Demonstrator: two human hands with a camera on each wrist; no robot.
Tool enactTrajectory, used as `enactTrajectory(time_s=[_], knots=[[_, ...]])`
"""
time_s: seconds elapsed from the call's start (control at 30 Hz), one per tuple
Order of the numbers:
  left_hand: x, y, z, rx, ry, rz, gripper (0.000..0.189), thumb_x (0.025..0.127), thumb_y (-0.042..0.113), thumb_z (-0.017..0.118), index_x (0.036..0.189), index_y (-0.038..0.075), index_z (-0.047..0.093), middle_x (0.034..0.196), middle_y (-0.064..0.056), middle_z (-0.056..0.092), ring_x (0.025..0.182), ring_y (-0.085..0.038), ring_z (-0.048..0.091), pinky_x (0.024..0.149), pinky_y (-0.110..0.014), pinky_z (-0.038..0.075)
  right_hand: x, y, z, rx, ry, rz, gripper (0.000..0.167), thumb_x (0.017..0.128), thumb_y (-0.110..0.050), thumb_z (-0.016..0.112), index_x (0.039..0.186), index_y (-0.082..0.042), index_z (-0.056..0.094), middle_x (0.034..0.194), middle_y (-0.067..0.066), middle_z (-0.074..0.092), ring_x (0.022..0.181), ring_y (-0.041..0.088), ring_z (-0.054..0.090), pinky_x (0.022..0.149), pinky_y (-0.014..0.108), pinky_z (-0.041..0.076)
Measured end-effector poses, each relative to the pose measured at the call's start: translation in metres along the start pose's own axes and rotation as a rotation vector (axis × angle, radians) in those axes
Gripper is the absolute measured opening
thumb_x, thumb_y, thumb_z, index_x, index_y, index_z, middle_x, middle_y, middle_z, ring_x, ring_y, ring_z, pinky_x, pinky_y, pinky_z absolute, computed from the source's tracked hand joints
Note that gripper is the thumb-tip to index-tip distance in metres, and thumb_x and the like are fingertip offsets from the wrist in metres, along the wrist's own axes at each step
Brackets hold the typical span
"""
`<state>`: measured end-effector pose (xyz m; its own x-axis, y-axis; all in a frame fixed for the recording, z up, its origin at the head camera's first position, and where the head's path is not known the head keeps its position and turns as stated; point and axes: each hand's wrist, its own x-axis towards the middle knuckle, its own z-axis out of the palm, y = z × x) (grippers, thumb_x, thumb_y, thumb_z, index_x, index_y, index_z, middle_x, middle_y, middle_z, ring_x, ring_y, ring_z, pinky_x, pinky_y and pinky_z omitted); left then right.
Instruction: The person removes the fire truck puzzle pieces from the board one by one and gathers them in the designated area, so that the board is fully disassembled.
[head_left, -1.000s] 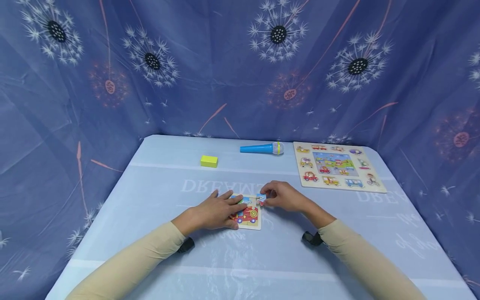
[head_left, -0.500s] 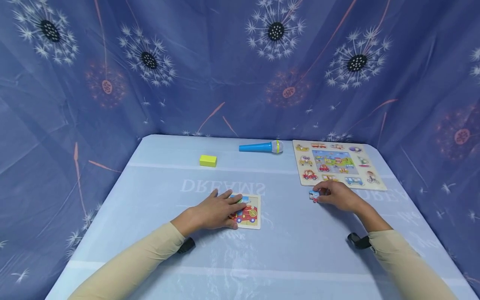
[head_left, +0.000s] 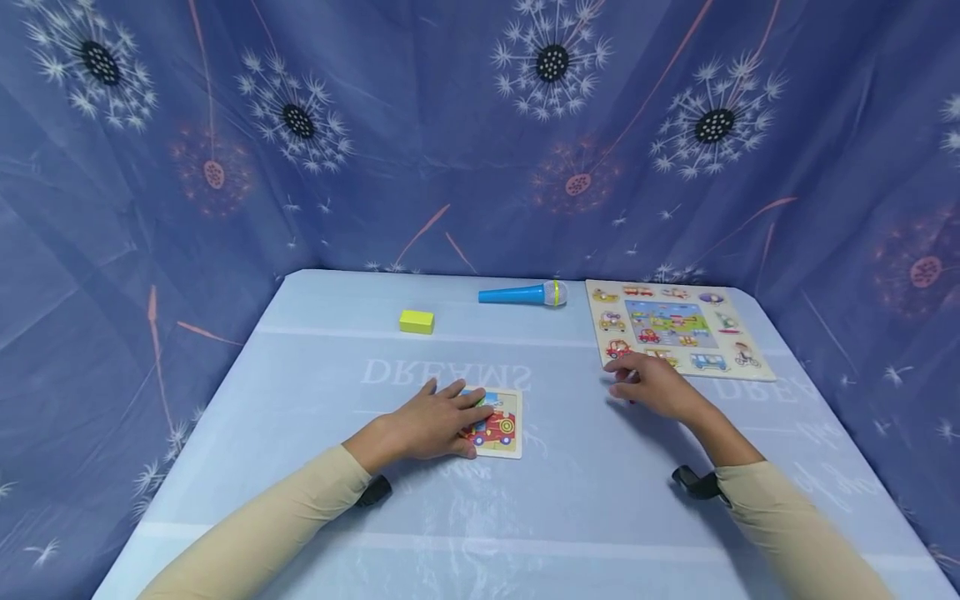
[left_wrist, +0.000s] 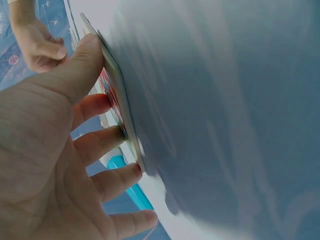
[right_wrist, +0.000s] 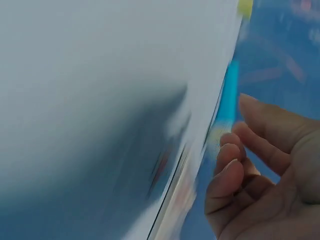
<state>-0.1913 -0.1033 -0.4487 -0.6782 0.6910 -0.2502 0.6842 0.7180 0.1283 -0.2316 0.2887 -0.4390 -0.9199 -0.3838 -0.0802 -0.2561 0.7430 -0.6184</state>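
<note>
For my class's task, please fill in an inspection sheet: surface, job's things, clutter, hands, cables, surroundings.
Surface: pale blue tabletop with faint printed lettering.
Job's things: small, flat, square puzzle with a red vehicle picture, under the left hand; small, partly red piece, blurred, on the tabletop near the right hand.
Clutter: yellow rectangular block, blue microphone with a grey head and large, pale, rectangular puzzle board with vehicle pictures, towards the far side.
Hands: left rests on the puzzle, fingers spread; right holds nothing, fingers loosely curled.
Cables: nothing seen.
Surroundings: blue dandelion-print fabric drape behind and at both sides.
</note>
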Motion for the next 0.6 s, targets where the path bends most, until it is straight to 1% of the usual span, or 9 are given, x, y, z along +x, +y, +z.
enactTrajectory(time_s=[0.07, 0.13, 0.23, 0.33, 0.4, 0.47, 0.6], knots=[[0.0, 0.0, 0.0, -0.004, 0.001, 0.0, 0.074, 0.095, 0.059, 0.063, 0.159, 0.031, 0.039, 0.167, 0.0, 0.031, 0.153, -0.036, 0.026, 0.114, -0.069, 0.026, 0.006, -0.021, 0.015, 0.028, -0.014, -0.03, 0.038, 0.093, -0.011, 0.074, 0.128, 0.001, 0.067, 0.112, 0.015, 0.068, 0.093, 0.023, 0.064, 0.075, 0.035, 0.052], [0.0, -0.001, 0.0, -0.007, 0.003, 0.005, 0.073, 0.095, 0.06, 0.062, 0.159, 0.031, 0.039, 0.167, 0.0, 0.031, 0.153, -0.036, 0.026, 0.114, -0.069, 0.026, 0.012, -0.044, 0.033, 0.043, -0.042, -0.061, 0.041, 0.092, -0.013, 0.076, 0.13, -0.001, 0.067, 0.117, 0.014, 0.068, 0.097, 0.022, 0.062, 0.079, 0.035, 0.052], [0.0, -0.002, 0.0, 0.0, 0.005, 0.013, 0.074, 0.095, 0.061, 0.061, 0.159, 0.031, 0.039, 0.167, 0.0, 0.031, 0.153, -0.036, 0.026, 0.113, -0.07, 0.026, 0.019, -0.076, 0.059, 0.048, -0.112, -0.126, 0.046, 0.091, -0.016, 0.078, 0.132, -0.002, 0.065, 0.118, 0.012, 0.067, 0.097, 0.02, 0.061, 0.081, 0.033, 0.051], [-0.001, -0.003, -0.001, 0.011, 0.007, 0.014, 0.074, 0.095, 0.062, 0.06, 0.159, 0.031, 0.039, 0.167, -0.001, 0.031, 0.153, -0.036, 0.027, 0.113, -0.07, 0.026, 0.024, -0.1, 0.079, 0.059, -0.158, -0.149, 0.047, 0.09, -0.017, 0.078, 0.133, -0.002, 0.065, 0.119, 0.009, 0.066, 0.094, 0.018, 0.059, 0.08, 0.032, 0.05], [-0.001, -0.003, -0.001, 0.015, 0.01, 0.015, 0.074, 0.095, 0.062, 0.06, 0.159, 0.03, 0.039, 0.167, -0.001, 0.031, 0.153, -0.036, 0.027, 0.112, -0.071, 0.027, 0.027, -0.109, 0.088, 0.062, -0.163, -0.142, 0.047, 0.09, -0.016, 0.079, 0.133, -0.002, 0.065, 0.118, 0.008, 0.065, 0.093, 0.018, 0.06, 0.079, 0.032, 0.05], [-0.001, -0.003, -0.002, 0.011, 0.01, 0.018, 0.074, 0.095, 0.062, 0.06, 0.159, 0.03, 0.039, 0.167, -0.001, 0.031, 0.153, -0.036, 0.027, 0.112, -0.071, 0.026, 0.029, -0.114, 0.094, 0.06, -0.167, -0.114, 0.048, 0.089, -0.015, 0.08, 0.132, -0.003, 0.065, 0.116, 0.006, 0.065, 0.091, 0.017, 0.059, 0.078, 0.031, 0.05], [-0.002, -0.002, -0.001, 0.007, 0.008, 0.017, 0.074, 0.095, 0.062, 0.059, 0.159, 0.03, 0.039, 0.167, -0.001, 0.031, 0.153, -0.036, 0.026, 0.113, -0.071, 0.026, 0.031, -0.114, 0.103, 0.031, -0.176, -0.098, 0.049, 0.087, -0.016, 0.082, 0.131, -0.003, 0.066, 0.106, 0.002, 0.063, 0.087, 0.014, 0.057, 0.077, 0.031, 0.048]])
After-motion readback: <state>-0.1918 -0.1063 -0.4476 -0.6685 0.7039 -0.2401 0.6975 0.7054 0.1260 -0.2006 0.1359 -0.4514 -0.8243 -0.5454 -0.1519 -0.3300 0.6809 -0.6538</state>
